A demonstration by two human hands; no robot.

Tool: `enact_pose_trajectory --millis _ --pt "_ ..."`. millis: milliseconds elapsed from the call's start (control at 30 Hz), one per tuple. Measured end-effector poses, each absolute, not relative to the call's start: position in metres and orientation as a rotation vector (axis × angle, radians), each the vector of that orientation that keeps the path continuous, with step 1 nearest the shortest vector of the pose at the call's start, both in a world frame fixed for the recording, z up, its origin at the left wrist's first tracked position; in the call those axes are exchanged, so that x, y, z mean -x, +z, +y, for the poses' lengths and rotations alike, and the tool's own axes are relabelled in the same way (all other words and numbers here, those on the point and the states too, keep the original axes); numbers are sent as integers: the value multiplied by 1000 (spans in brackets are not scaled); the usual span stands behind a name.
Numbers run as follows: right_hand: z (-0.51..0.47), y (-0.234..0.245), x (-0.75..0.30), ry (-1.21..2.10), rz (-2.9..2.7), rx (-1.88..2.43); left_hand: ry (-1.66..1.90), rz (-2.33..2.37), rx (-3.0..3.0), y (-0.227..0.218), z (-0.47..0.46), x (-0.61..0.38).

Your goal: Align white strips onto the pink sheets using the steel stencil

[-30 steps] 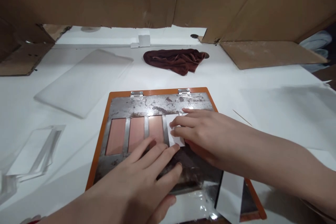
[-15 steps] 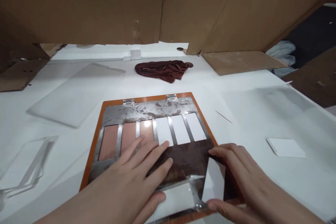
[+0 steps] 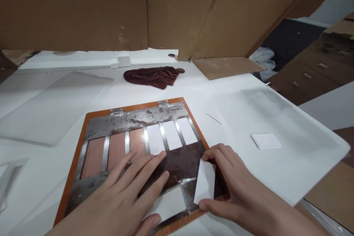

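At the near right corner of the slotted plate [image 3: 132, 120], the right hand [image 3: 229, 179] pinches a white card [image 3: 205, 181] by its ends, long axis running near-to-far, with the left hand [image 3: 131, 188] spread open leftward.

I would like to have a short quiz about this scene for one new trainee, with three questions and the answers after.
1. In the row nearest to the hinges, how many slots show white cards?

2. True or false: the left hand is spread open over the metal plate.

3. What is between the thumb and fingers of the right hand?
A) a dark red cloth
B) a loose white card
C) a thin stick

Key: 1. Three. 2. True. 3. B.
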State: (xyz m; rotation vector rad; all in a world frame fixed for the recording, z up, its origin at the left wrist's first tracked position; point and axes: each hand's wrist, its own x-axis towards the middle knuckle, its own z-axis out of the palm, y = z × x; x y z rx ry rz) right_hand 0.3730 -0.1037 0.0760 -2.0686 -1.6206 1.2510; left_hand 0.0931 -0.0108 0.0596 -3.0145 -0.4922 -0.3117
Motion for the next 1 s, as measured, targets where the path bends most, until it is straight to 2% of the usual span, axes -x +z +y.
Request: enact_pose_trajectory --millis 233,500,667,867,1000 --pt "-103 77 -370 1234 -1632 2103 -441 -404 3009 49 -12 -89" --pt "-107 73 -373 1205 -1546 2070 -407 -455 2954 43 -14 -84" --pt "-101 81 -381 1376 -1402 1938 -367 -517 2979 44 -18 -75" --pt "-46 102 -383 1357 -1574 1675 -179 -418 2996 59 -13 -66" --pt "19 96 -356 1383 -1668 1445 -27 -372 3033 73 -12 -71"
